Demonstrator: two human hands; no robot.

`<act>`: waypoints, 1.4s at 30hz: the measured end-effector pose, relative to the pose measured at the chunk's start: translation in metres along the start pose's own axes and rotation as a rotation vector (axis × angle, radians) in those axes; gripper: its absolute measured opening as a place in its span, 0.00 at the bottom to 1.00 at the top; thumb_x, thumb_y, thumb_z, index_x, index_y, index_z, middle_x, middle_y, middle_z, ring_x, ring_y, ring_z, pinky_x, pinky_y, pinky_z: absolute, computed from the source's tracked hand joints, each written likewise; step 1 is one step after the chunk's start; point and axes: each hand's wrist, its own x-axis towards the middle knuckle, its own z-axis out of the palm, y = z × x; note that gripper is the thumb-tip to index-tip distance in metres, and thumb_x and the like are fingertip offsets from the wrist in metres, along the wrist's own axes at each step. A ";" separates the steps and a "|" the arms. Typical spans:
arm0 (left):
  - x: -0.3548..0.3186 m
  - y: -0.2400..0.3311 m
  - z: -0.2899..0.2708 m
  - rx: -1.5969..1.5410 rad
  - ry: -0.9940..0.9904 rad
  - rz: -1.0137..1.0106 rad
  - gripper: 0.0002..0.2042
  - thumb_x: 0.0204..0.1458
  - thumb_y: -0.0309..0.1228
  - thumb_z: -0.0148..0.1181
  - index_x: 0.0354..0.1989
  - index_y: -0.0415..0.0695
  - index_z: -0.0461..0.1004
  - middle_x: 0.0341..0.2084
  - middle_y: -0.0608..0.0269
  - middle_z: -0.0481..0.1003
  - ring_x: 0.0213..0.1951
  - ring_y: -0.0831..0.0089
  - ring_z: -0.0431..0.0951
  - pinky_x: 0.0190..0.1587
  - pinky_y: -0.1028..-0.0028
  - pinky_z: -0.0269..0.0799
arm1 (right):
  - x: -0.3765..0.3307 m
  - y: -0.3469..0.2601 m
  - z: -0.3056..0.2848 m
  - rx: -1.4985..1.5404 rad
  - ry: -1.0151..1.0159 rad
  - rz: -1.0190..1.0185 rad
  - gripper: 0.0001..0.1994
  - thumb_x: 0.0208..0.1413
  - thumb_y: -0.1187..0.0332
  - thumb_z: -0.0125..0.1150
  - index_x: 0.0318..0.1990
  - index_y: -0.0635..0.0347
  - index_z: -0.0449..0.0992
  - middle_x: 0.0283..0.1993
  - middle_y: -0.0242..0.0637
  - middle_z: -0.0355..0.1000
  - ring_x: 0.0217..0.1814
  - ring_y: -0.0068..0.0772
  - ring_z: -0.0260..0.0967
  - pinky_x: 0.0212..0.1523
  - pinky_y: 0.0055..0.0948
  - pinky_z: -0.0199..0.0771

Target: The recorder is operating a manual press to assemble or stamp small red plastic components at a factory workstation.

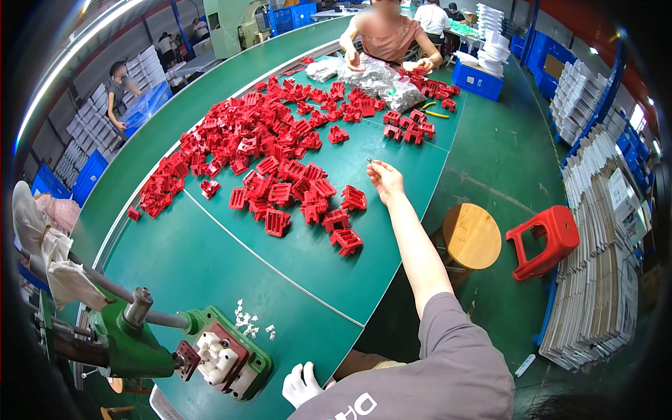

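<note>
My right arm reaches out over the green table [252, 287]. The bare right hand [383, 180] is closed in a pinch, and a small dark metal piece [369, 160] sticks out at its fingertips; its exact kind is too small to tell. On the table's near edge rests my left hand [301, 385] in a white glove, fingers stretched out and holding nothing visible. Red plastic blocks with slots [277, 222] lie in a loose heap left of my right hand. Beside the left hand stands a green hand press [140, 343] with a white fixture [215, 359] on its base.
Small white parts [245, 319] are scattered by the press. Across the table a person [388, 35] handles items near clear plastic bags [381, 78]; yellow-handled pliers [435, 113] lie there. A wooden stool [472, 236], red stool [542, 241] and stacked cardboard [591, 301] stand at right.
</note>
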 end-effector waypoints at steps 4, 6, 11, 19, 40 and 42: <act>0.001 -0.001 0.003 0.014 0.034 0.005 0.16 0.49 0.32 0.55 0.47 0.52 0.75 0.47 0.65 0.69 0.48 0.62 0.69 0.49 0.61 0.65 | 0.021 0.002 0.000 -0.043 0.030 0.040 0.09 0.56 0.71 0.65 0.43 0.59 0.75 0.35 0.33 0.79 0.32 0.21 0.76 0.27 0.17 0.72; -0.005 -0.008 0.024 0.028 0.066 0.019 0.15 0.49 0.32 0.55 0.47 0.52 0.75 0.47 0.65 0.70 0.48 0.62 0.69 0.49 0.61 0.66 | 0.042 -0.009 0.001 -0.053 0.066 0.037 0.09 0.56 0.70 0.66 0.42 0.59 0.76 0.34 0.32 0.78 0.30 0.21 0.76 0.26 0.17 0.72; -0.008 -0.009 0.032 0.112 0.132 0.019 0.15 0.48 0.32 0.56 0.46 0.54 0.75 0.47 0.67 0.70 0.47 0.62 0.69 0.48 0.61 0.66 | 0.095 -0.031 0.026 -0.254 0.224 -0.130 0.05 0.53 0.70 0.68 0.34 0.58 0.77 0.29 0.30 0.78 0.24 0.19 0.74 0.20 0.18 0.67; -0.015 -0.025 0.048 0.177 0.211 0.097 0.12 0.45 0.30 0.62 0.40 0.56 0.77 0.41 0.69 0.73 0.40 0.63 0.72 0.42 0.64 0.69 | 0.158 -0.043 0.060 -0.248 0.254 -0.182 0.02 0.55 0.71 0.65 0.35 0.58 0.79 0.32 0.31 0.79 0.26 0.18 0.75 0.21 0.16 0.68; 0.000 -0.003 0.011 0.034 -0.008 0.005 0.25 0.40 0.40 0.66 0.49 0.49 0.73 0.51 0.62 0.68 0.50 0.60 0.68 0.51 0.60 0.64 | -0.037 -0.003 -0.010 -0.977 -0.267 -0.413 0.23 0.57 0.58 0.64 0.56 0.60 0.73 0.49 0.36 0.77 0.48 0.31 0.75 0.47 0.29 0.75; 0.006 0.001 0.002 -0.013 -0.054 -0.012 0.29 0.35 0.41 0.69 0.51 0.48 0.73 0.51 0.61 0.68 0.50 0.59 0.68 0.52 0.59 0.64 | -0.056 -0.006 -0.012 -1.139 -0.385 -0.345 0.35 0.50 0.54 0.69 0.65 0.54 0.66 0.62 0.37 0.69 0.63 0.37 0.66 0.59 0.35 0.69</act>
